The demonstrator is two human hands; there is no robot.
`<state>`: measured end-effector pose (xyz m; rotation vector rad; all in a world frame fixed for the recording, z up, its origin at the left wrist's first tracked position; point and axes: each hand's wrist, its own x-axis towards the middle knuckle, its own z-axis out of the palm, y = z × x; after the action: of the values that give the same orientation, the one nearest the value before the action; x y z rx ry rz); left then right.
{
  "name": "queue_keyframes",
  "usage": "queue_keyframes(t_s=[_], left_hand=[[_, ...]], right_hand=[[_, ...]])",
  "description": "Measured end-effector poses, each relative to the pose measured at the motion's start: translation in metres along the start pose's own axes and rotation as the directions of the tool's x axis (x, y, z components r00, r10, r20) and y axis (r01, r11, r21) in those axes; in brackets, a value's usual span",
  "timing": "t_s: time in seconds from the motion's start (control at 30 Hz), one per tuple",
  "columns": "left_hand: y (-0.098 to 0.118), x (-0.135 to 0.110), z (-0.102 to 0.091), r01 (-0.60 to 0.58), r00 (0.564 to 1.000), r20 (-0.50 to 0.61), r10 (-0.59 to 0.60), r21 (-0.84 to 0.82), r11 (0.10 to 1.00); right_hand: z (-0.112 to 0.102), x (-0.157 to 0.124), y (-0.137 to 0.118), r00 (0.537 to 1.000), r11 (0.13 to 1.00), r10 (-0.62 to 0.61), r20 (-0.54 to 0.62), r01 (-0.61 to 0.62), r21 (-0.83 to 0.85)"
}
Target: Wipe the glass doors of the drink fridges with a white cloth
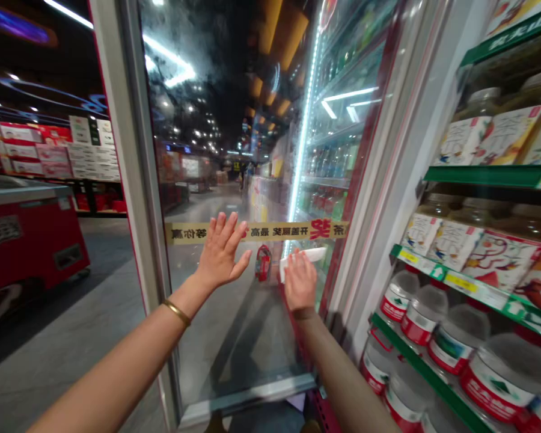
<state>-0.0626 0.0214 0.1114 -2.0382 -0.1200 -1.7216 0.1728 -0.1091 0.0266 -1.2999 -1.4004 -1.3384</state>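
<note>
An open glass fridge door (216, 150) stands in front of me, fogged near the top, with a yellow printed strip (261, 231) across it. My left hand (222, 251) lies flat against the glass with fingers spread, a gold bangle on the wrist. My right hand (300, 281) presses a white cloth (303, 258) against the inner side of the glass, close to the door's hinge edge. The fingers are curled over the cloth.
Green fridge shelves (473, 288) on the right hold large water bottles (500, 373) and boxed tea drinks (460, 141). A red chest freezer (27, 240) stands on the left. Stacked cartons (49, 150) line the far aisle. Grey shop floor lies beyond the door.
</note>
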Motion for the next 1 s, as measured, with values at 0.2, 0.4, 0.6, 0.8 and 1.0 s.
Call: queue_keyframes(t_s=[0.2, 0.4, 0.6, 0.8, 1.0], left_hand=[[0.008, 0.001, -0.002, 0.009, 0.998, -0.058, -0.009, 0.001, 1.000], [0.006, 0.006, 0.005, -0.015, 1.000, -0.024, 0.017, 0.083, 0.996], [-0.002, -0.010, -0.003, 0.099, 0.984, 0.126, -0.124, 0.189, 0.977], [0.002, -0.050, -0.020, 0.275, 0.902, 0.227, -0.367, 0.352, 0.895], [0.004, -0.053, -0.020, 0.296, 0.881, 0.253, -0.398, 0.360, 0.885]], right_hand=[[0.019, 0.020, -0.008, 0.973, 0.985, 0.168, 0.160, -0.161, -0.058], [0.000, -0.040, -0.029, 0.935, 0.946, 0.314, 0.167, -0.292, -0.142], [0.013, -0.012, -0.018, 0.924, 0.978, 0.198, 0.327, -0.163, -0.131], [0.011, -0.031, -0.014, 0.931, 0.917, 0.358, 0.078, -0.334, -0.217], [0.023, 0.027, -0.051, 0.941, 0.998, -0.030, 0.337, 0.047, -0.043]])
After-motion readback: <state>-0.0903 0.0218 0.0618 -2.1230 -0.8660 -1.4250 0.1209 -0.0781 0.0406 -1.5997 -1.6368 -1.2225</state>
